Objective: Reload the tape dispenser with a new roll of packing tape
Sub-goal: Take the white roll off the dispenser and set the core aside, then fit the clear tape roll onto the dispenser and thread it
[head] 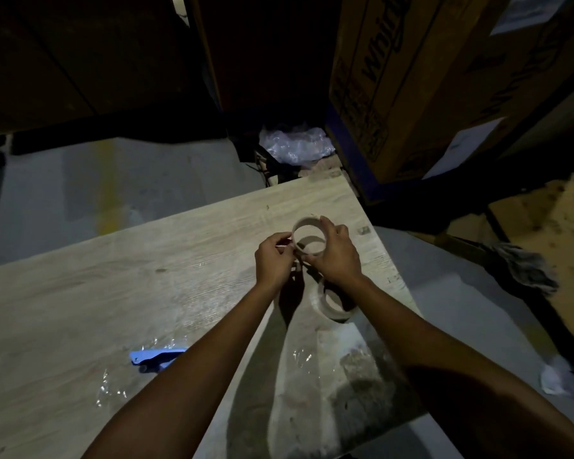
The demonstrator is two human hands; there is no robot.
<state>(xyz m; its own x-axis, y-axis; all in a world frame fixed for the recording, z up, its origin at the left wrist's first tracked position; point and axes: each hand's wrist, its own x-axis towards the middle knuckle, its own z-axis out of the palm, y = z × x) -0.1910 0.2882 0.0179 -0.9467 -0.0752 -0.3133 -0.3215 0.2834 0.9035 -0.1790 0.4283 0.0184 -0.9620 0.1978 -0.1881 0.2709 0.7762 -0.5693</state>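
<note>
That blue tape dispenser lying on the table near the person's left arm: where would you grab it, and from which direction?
The blue dispenser lies flat on the wooden table, partly hidden behind the left forearm. I would probably grip across its long, narrow blue body, coming down from above on the exposed left part, because that part is clear of the arm. Its cutting end cannot be made out in the dim light, so keep fingers on the plain middle.

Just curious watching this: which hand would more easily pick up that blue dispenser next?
Probably the left hand. The blue dispenser lies on the table on the left forearm's side. The right hand grips the held tape ring and would have to cross over.
</note>
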